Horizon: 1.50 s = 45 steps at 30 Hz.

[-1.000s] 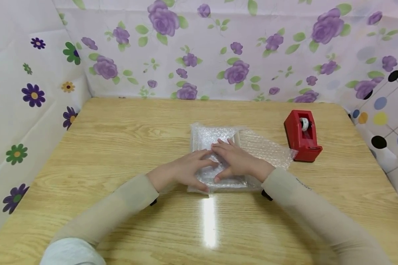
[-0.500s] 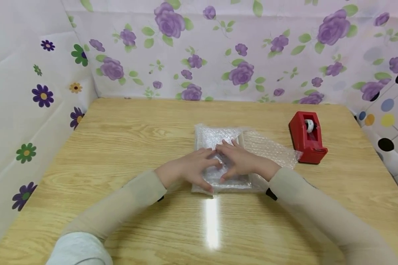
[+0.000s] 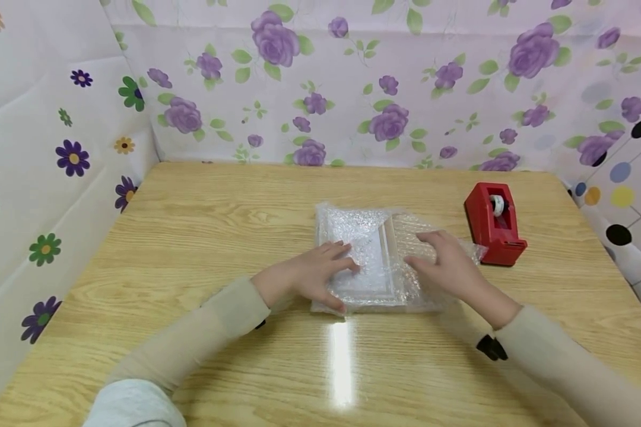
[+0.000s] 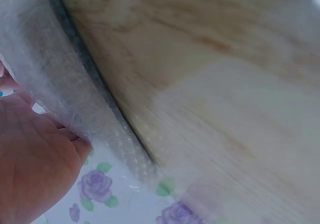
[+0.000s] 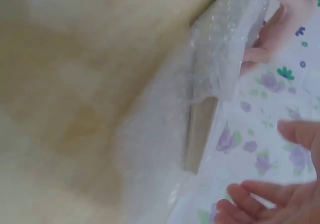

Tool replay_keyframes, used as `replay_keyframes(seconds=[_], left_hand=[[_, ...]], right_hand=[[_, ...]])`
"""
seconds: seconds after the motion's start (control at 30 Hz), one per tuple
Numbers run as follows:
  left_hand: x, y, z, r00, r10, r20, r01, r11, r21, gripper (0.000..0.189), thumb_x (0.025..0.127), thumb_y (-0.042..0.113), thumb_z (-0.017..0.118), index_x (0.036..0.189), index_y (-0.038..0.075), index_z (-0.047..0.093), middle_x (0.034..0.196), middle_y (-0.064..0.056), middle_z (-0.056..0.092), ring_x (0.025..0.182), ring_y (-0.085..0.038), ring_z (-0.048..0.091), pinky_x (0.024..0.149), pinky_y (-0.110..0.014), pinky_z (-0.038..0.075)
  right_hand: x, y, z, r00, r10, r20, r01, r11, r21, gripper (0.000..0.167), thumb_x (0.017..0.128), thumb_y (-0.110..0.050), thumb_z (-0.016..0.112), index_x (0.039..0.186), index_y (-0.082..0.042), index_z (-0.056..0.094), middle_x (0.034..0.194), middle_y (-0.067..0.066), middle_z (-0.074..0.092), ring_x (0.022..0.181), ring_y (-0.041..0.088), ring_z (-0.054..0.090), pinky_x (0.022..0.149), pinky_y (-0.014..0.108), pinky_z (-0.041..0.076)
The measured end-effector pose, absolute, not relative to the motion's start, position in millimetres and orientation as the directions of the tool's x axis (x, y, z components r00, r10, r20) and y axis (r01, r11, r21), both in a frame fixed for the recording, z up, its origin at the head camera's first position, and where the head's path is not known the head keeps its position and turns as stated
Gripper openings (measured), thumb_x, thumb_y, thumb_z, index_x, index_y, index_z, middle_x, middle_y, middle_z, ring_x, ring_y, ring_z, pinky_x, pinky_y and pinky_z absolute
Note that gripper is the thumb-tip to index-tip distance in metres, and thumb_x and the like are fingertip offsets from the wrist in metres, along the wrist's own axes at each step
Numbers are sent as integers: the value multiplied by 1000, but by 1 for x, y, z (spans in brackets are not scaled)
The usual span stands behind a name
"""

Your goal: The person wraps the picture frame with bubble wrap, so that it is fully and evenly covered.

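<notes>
Bubble wrap [image 3: 368, 261] covers a flat box, probably, mid-bench [image 3: 192, 237]. Left hand [image 3: 312, 276] presses it, fingers spread; right hand [image 3: 448, 267], relaxed, rests on the loose flap near the tape dispenser [image 3: 494, 228].

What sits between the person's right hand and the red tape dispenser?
Only the loose flap of bubble wrap, under the right hand and stretching toward the tape dispenser; beyond its edge is bare table. The head view shows this.
</notes>
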<state>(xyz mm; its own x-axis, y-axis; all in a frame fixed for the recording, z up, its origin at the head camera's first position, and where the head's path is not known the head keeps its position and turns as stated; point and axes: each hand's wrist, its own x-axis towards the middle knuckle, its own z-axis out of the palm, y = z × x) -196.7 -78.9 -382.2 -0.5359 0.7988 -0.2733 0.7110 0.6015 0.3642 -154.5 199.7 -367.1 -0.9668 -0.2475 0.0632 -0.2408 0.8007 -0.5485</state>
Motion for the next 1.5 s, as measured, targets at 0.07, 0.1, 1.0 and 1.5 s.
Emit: replay_keyframes(seconds=[0.07, 0.1, 1.0, 1.5], left_hand=[[-197, -80, -385, -533, 804, -265, 717, 595, 364, 80, 76, 57, 70, 142, 22, 41, 158, -18, 11, 146, -36, 8, 120, -46, 8], [-198, -81, -386, -531, 805, -263, 720, 593, 361, 80, 76, 58, 69, 142, 22, 41, 158, -18, 10, 146, -35, 8, 120, -45, 7], [-195, -82, -386, -526, 822, -218, 733, 568, 373, 82, 76, 57, 70, 143, 19, 42, 158, -18, 13, 147, -32, 10, 120, -43, 6], [-196, -82, -389, -526, 828, -191, 729, 556, 399, 81, 75, 56, 71, 142, 19, 43, 158, -18, 13, 147, -32, 10, 120, -44, 5]], right_hand=[[-146, 209, -367, -981, -187, 57, -185, 789, -586, 53, 91, -27, 63, 126, 11, 52, 119, 29, 56, 107, 41, 55, 89, 55, 49], [-141, 212, -367, -986, -160, 49, -157, 783, -602, 50, 91, -27, 63, 122, 11, 54, 114, 27, 59, 101, 39, 57, 85, 51, 51], [-86, 233, -399, -877, 14, -481, 476, 165, -864, 75, 95, -19, 58, 142, 18, 14, 119, 19, 56, 87, -1, 63, 83, 20, 55], [-94, 210, -407, -917, 41, -397, 388, 317, -865, 58, 85, -17, 69, 132, 9, 47, 93, -3, 60, 76, 1, 55, 65, 19, 50]])
